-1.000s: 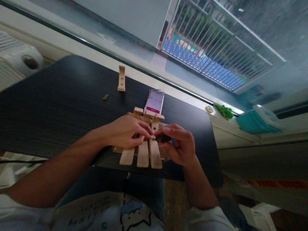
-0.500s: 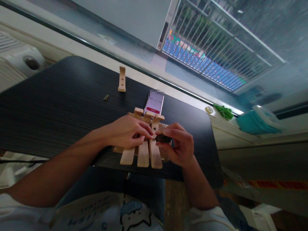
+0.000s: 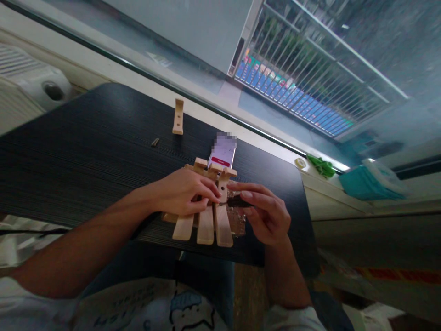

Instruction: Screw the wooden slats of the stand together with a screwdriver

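Note:
Three pale wooden hook pieces, a left one (image 3: pixel 183 228), a middle one (image 3: pixel 206 228) and a right one (image 3: pixel 223 227), stand side by side over a clear plastic packet (image 3: pixel 238 224). My left hand (image 3: pixel 179 191) lies across them, fingers curled and pressed down, with the fingertips at the right piece. In my right hand (image 3: pixel 272 216) is a dark-handled screwdriver (image 3: pixel 237 201), held sideways. Its thin shaft points left and meets the right piece below an open hole. The left fingertips partly hide the contact point, and any screw there cannot be made out.
A separate wooden hook piece (image 3: pixel 178 118) with two holes stands at the table's far edge. Two or so screws (image 3: pixel 155 142) lie nearby. Behind the hooks is a phone (image 3: pixel 221 154). The dark table (image 3: pixel 86 156) borders a windowsill with tape (image 3: pixel 300 162) and a green cloth (image 3: pixel 321 166).
My right hand has shifted right and its fingers have loosened and stretched along the screwdriver, baring more of the plastic packet. My left hand stays on the hook pieces. The view has tilted slightly.

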`<state>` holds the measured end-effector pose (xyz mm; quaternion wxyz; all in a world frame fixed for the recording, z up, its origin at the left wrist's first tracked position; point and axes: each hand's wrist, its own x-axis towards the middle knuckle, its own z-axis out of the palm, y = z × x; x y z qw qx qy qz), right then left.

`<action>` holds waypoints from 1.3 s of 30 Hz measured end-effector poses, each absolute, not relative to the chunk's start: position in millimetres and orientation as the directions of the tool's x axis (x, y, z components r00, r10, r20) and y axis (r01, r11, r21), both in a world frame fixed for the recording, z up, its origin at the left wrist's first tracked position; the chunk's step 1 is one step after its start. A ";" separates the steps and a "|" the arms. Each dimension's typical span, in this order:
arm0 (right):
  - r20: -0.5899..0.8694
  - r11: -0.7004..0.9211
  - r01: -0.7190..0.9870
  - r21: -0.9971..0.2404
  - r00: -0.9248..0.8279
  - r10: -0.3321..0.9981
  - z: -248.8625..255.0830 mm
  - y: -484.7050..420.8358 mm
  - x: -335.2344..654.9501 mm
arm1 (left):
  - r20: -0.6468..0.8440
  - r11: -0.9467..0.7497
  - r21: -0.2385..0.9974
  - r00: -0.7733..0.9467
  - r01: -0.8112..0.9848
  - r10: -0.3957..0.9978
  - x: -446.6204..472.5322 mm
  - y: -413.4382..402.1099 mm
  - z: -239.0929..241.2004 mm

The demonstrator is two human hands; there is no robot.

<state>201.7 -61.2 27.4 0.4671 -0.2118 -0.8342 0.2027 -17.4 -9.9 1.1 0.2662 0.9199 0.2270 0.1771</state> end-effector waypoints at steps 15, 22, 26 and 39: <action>0.727 0.832 0.160 -0.532 -0.418 0.545 19.0 -61.2 203.0 | 0.252 -0.763 0.567 0.815 0.312 0.521 -17.3 -10.5 -1.0; 0.756 0.854 0.212 -0.475 -0.399 0.519 18.2 -60.0 201.6 | 0.252 -0.771 0.552 0.818 0.318 0.517 -17.4 -10.3 -2.4; 0.776 0.861 0.219 -0.459 -0.373 0.509 15.8 -58.4 202.2 | 0.254 -0.766 0.562 0.816 0.312 0.519 -17.1 -10.5 -3.0; 0.797 0.871 0.281 -0.403 -0.361 0.484 13.7 -55.9 203.0 | 0.268 -0.767 0.563 0.810 0.307 0.521 -17.8 -9.9 -6.4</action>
